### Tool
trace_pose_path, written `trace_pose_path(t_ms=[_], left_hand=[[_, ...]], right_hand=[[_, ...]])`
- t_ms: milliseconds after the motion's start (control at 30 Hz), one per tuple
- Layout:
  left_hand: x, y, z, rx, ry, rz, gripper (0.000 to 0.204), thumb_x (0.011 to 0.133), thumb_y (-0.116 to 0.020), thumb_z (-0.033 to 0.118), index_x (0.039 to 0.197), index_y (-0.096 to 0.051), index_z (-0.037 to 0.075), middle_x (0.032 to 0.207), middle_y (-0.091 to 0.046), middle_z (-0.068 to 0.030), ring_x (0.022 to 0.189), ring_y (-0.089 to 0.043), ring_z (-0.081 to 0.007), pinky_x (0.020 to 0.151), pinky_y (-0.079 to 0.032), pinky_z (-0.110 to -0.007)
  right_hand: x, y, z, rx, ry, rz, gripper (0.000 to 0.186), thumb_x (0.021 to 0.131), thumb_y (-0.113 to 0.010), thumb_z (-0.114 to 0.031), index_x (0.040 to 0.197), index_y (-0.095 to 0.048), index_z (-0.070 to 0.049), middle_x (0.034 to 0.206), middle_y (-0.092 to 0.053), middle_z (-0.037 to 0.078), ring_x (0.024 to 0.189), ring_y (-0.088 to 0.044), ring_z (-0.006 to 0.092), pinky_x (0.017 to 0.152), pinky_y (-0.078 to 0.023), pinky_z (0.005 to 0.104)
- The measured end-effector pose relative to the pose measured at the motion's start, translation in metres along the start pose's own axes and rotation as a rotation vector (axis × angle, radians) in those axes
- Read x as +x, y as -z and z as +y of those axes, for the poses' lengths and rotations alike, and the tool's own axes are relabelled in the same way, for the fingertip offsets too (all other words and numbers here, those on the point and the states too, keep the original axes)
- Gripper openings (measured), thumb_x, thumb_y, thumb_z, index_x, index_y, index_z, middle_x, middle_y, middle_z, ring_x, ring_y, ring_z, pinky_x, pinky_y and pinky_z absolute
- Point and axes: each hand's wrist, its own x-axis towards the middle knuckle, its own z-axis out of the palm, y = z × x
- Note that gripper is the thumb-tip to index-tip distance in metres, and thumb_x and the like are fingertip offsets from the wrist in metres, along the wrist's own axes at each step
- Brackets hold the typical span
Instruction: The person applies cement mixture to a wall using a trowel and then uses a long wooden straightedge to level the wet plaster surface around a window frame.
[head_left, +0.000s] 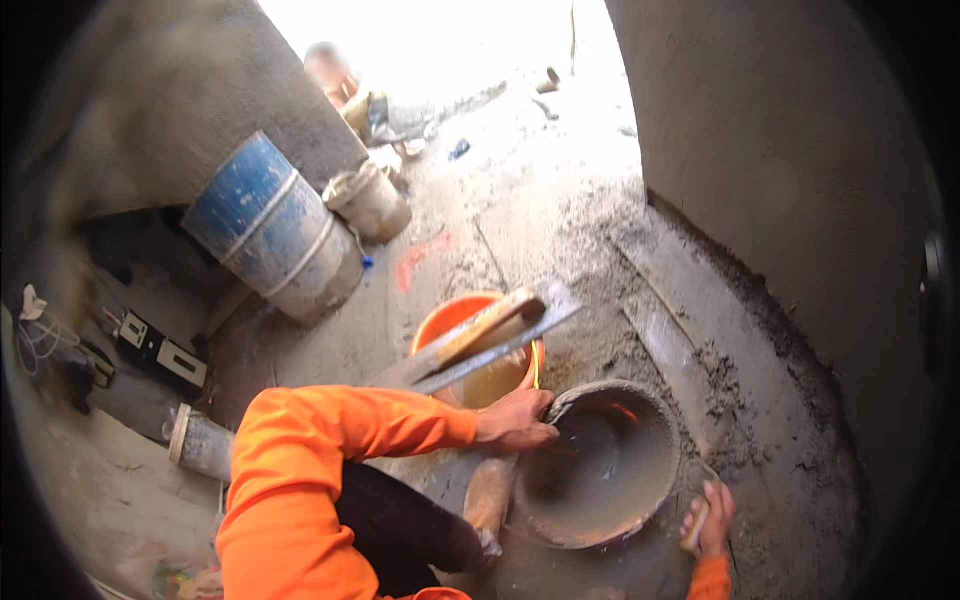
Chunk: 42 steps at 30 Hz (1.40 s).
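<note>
The left hand [520, 420] is gripping the rim of a round basin [674, 440], which is sitting near an orange bucket [447, 311]. The right hand [712, 522] is clenching a handled tool [693, 529] — seemingly a trowel — beside it.

A round mortar basin [660, 445] sits mouth up, its upper-left rim gripped by the left fingers [540, 432]. Grey cement crusts its thick rim, and a murky grey wet layer coats the inside, right and below those fingers. Just beyond its right rim, the right fingers [714, 492] wrap the pale handle of a hand tool [692, 540]; its thin metal shank pokes out above them.
</note>
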Motion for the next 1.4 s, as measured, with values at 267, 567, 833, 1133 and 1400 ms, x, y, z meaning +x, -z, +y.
trace_pose_path(t_ms=[267, 567, 833, 1133, 1400], left_hand=[[-0.026, 0.052, 0.006, -0.468, 0.094, 0.094, 0.023, 0.073, -0.059, 0.013, 0.089, -0.058, -0.003, 0.069, -0.061, -0.0059, 0.062, -0.057, -0.0106, 0.056, -0.045, -0.027], [-0.028, 0.071, -0.001, -0.509, 0.179, 0.157, 0.014, 0.073, -0.058, 0.007, 0.084, -0.056, -0.002, 0.066, -0.060, -0.0059, 0.054, -0.057, -0.0107, 0.047, -0.047, -0.024], [-0.032, 0.073, -0.029, -0.746, 0.084, 0.237, 0.018, 0.073, -0.058, 0.006, 0.089, -0.055, -0.001, 0.070, -0.058, -0.0017, 0.056, -0.054, -0.0071, 0.046, -0.045, -0.023], [-0.046, 0.068, -0.028, -0.736, 0.175, 0.312, 0.013, 0.070, -0.059, 0.008, 0.078, -0.052, 0.000, 0.063, -0.056, -0.0037, 0.050, -0.054, -0.0092, 0.042, -0.044, -0.022], [-0.015, 0.044, -0.027, -0.747, 0.142, 0.174, 0.013, 0.073, -0.061, 0.010, 0.077, -0.052, 0.002, 0.063, -0.057, -0.0029, 0.051, -0.053, -0.0079, 0.044, -0.043, -0.021]], right_hand=[[0.146, -0.087, 0.013, -0.026, 0.352, -0.305, 0.028, 0.083, -0.054, -0.027, 0.090, -0.058, 0.000, 0.079, -0.059, 0.003, 0.069, -0.054, 0.0133, 0.063, -0.045, 0.0267], [-0.045, 0.027, 0.049, 0.152, -0.119, 0.312, 0.019, 0.083, -0.055, -0.030, 0.089, -0.049, -0.013, 0.061, -0.046, 0.001, 0.039, -0.044, 0.0131, 0.031, -0.035, 0.0277], [-0.151, 0.134, 0.035, -0.398, -0.001, 0.548, 0.024, 0.088, -0.052, -0.024, 0.102, -0.059, -0.006, 0.083, -0.058, 0.010, 0.072, -0.055, 0.0258, 0.063, -0.048, 0.0379], [-0.208, 0.141, 0.040, -0.533, 0.195, 0.784, 0.025, 0.087, -0.052, -0.021, 0.104, -0.060, -0.004, 0.089, -0.059, 0.015, 0.078, -0.055, 0.0300, 0.068, -0.048, 0.0385], [-0.046, 0.007, 0.044, -0.095, 0.015, 0.067, 0.019, 0.087, -0.050, -0.029, 0.089, -0.042, -0.012, 0.060, -0.045, 0.002, 0.037, -0.042, 0.0129, 0.030, -0.035, 0.0280]])
